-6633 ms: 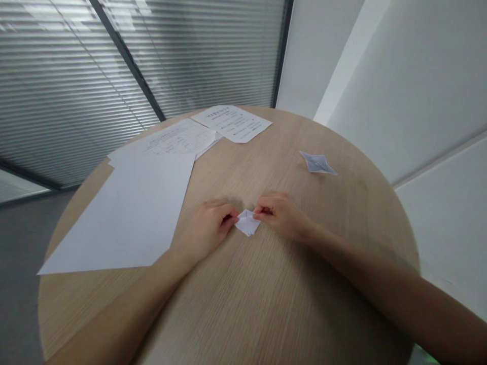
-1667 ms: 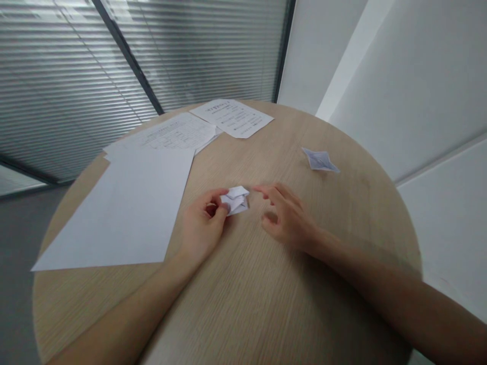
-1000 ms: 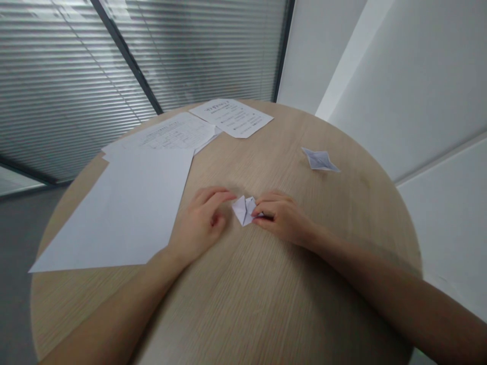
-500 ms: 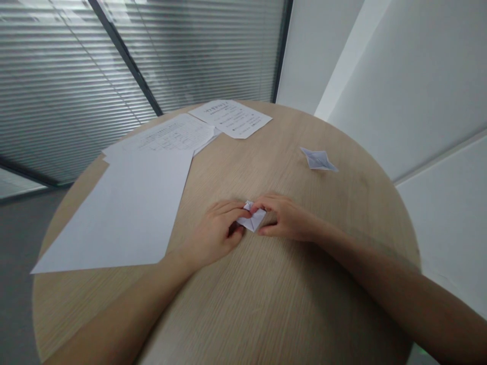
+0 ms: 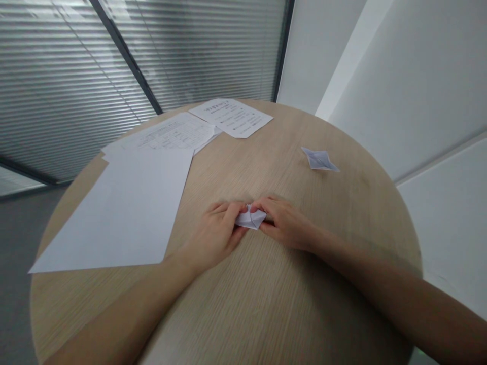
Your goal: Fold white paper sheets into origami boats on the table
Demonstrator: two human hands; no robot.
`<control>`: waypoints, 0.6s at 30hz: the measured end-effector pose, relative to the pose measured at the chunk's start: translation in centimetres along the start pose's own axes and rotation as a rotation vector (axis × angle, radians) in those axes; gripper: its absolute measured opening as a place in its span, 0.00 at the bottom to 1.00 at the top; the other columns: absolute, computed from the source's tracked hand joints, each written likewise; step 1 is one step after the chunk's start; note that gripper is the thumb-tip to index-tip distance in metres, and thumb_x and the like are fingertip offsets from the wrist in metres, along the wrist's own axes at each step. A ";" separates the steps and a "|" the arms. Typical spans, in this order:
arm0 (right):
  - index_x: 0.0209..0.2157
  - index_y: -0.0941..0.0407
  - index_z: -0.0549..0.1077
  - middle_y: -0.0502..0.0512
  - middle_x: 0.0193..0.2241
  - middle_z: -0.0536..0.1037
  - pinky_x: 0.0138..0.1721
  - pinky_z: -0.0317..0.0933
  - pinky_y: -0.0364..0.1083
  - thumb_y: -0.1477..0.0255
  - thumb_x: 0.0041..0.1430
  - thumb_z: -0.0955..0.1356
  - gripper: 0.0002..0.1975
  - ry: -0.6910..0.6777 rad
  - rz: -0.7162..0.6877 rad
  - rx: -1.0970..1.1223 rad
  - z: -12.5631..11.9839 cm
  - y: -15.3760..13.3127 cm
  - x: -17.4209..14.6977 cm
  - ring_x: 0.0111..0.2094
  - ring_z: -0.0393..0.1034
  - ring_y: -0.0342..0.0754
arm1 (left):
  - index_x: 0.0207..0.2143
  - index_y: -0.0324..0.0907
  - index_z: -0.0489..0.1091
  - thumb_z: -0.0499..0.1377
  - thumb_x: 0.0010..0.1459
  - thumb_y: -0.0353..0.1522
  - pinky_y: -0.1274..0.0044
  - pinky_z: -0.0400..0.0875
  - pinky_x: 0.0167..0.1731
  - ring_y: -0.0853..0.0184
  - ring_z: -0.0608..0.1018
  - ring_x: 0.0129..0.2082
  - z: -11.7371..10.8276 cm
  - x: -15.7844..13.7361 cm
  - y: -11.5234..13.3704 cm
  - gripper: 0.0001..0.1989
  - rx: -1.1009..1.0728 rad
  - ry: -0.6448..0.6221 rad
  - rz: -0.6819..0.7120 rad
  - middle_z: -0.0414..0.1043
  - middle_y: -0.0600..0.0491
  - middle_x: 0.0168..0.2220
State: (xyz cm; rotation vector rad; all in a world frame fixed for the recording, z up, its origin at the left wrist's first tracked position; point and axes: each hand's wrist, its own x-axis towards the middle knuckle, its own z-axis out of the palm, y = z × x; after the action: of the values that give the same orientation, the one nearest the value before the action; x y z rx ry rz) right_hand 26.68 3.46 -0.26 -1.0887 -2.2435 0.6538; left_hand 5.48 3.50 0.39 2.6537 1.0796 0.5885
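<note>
A small piece of folded white paper (image 5: 251, 219) lies between my hands near the middle of the round table. My left hand (image 5: 218, 228) grips its left side, with thumb and fingers closed on the edge. On the opposite side, my right hand (image 5: 283, 220) pinches the right part, its index finger bent over the top. A crease runs down the middle of the paper, and its far edge is partly hidden by my fingers. Beyond my right hand sits a folded paper boat (image 5: 320, 160), pointed at both ends.
A large blank white sheet (image 5: 129, 213) covers the left of the wooden table (image 5: 243, 314). Behind it lie printed sheets (image 5: 171, 134) and another printed page (image 5: 232, 117). Window blinds (image 5: 213, 50) and a white wall (image 5: 426, 76) stand beyond the table's edge.
The folded paper has tilted and looks flatter and wider from here. My left thumb and right fingers have closed in on its sides. The other papers stay put.
</note>
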 end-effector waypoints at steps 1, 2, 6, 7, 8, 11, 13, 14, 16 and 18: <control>0.41 0.56 0.69 0.57 0.40 0.78 0.45 0.62 0.49 0.82 0.53 0.66 0.14 0.003 0.011 0.009 0.0 -0.1 -0.1 0.44 0.72 0.50 | 0.48 0.40 0.60 0.55 0.62 0.30 0.60 0.70 0.50 0.55 0.78 0.49 0.0 0.0 0.0 0.12 0.029 -0.007 0.023 0.75 0.41 0.49; 0.42 0.56 0.68 0.57 0.40 0.78 0.43 0.62 0.48 0.82 0.53 0.66 0.14 0.003 0.029 0.025 0.0 -0.3 -0.1 0.43 0.72 0.50 | 0.49 0.40 0.59 0.54 0.63 0.30 0.59 0.69 0.51 0.54 0.76 0.52 0.0 0.0 0.1 0.13 0.054 -0.014 0.039 0.74 0.39 0.51; 0.41 0.56 0.68 0.53 0.36 0.78 0.37 0.62 0.45 0.80 0.54 0.68 0.13 0.004 0.104 0.090 0.0 -0.8 -0.2 0.35 0.72 0.47 | 0.51 0.38 0.60 0.51 0.66 0.31 0.58 0.67 0.54 0.53 0.73 0.57 -0.1 0.1 0.2 0.12 0.103 -0.039 0.055 0.72 0.36 0.54; 0.41 0.56 0.69 0.52 0.35 0.78 0.37 0.61 0.45 0.80 0.54 0.68 0.12 0.010 0.115 0.085 0.0 -1.0 -0.1 0.34 0.71 0.46 | 0.50 0.37 0.60 0.50 0.67 0.32 0.58 0.67 0.54 0.53 0.74 0.57 -0.1 0.1 0.2 0.12 0.108 -0.042 0.044 0.73 0.37 0.54; 0.39 0.56 0.69 0.52 0.34 0.77 0.37 0.61 0.45 0.79 0.55 0.69 0.10 0.019 0.123 0.071 0.0 -1.2 -0.1 0.34 0.71 0.46 | 0.50 0.38 0.61 0.50 0.67 0.32 0.58 0.67 0.54 0.53 0.74 0.56 -0.1 0.1 0.2 0.11 0.110 -0.044 0.027 0.73 0.37 0.53; 0.34 0.55 0.71 0.52 0.33 0.78 0.40 0.60 0.46 0.79 0.57 0.69 0.05 0.049 0.127 0.003 0.0 -1.5 0.0 0.36 0.70 0.47 | 0.46 0.39 0.64 0.48 0.68 0.34 0.58 0.67 0.54 0.54 0.75 0.55 0.1 0.2 0.0 0.10 0.105 -0.045 -0.019 0.76 0.39 0.50; 0.33 0.55 0.72 0.52 0.33 0.78 0.42 0.60 0.47 0.78 0.59 0.69 0.04 0.052 0.122 -0.030 0.0 -1.4 0.1 0.38 0.70 0.48 | 0.44 0.39 0.66 0.48 0.69 0.34 0.58 0.66 0.55 0.55 0.75 0.55 0.2 0.3 -0.1 0.10 0.111 -0.039 -0.023 0.76 0.39 0.49; 0.33 0.55 0.72 0.52 0.33 0.78 0.43 0.60 0.47 0.78 0.59 0.69 0.04 0.048 0.111 -0.036 0.0 -1.3 0.1 0.38 0.71 0.48 | 0.43 0.39 0.67 0.48 0.69 0.33 0.58 0.66 0.55 0.55 0.74 0.56 0.2 0.3 -0.1 0.10 0.115 -0.033 -0.014 0.76 0.39 0.49; 0.33 0.56 0.73 0.53 0.34 0.79 0.45 0.60 0.48 0.78 0.59 0.69 0.04 0.041 0.070 -0.034 0.1 -0.8 0.1 0.40 0.71 0.48 | 0.42 0.38 0.68 0.49 0.68 0.32 0.58 0.67 0.55 0.54 0.74 0.56 0.2 0.4 -0.2 0.09 0.107 -0.011 0.010 0.77 0.38 0.48; 0.33 0.55 0.74 0.53 0.35 0.79 0.47 0.61 0.48 0.78 0.58 0.69 0.04 0.033 0.018 -0.017 0.0 -0.3 0.1 0.41 0.72 0.48 | 0.41 0.38 0.69 0.51 0.66 0.30 0.59 0.69 0.52 0.55 0.76 0.54 0.2 0.4 -0.2 0.08 0.056 0.019 0.033 0.77 0.41 0.46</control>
State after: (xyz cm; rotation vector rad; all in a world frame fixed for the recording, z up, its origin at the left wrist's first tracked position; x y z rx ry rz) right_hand 26.44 3.33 -0.05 -1.1204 -2.2175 0.6212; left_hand 5.72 3.91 0.23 2.7243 1.0741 0.5996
